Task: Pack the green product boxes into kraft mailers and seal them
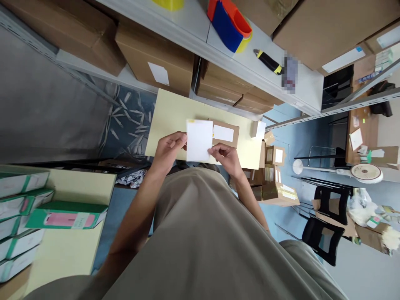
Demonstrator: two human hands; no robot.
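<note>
A blank white sheet [199, 141] with a small yellow patch at its top left corner is held up between my hands. My left hand [170, 150] pinches its left edge. At its lower right edge, my right hand [225, 157] grips it between thumb and fingers. Behind the sheet, partly covered by it, a flat brown cardboard box [236, 135] with a white label [223, 133] lies on the pale yellow table [171, 108]. Toward the table's right end stands a small white box [258, 129].
Above the table runs a grey shelf [193, 31] with a blue and orange tape dispenser [229, 27] and a yellow-black utility knife [268, 61]. Green-and-white boxes [68, 214] are stacked at lower left. Cardboard boxes [278, 191], a fan [366, 173] and black chairs [323, 239] stand right.
</note>
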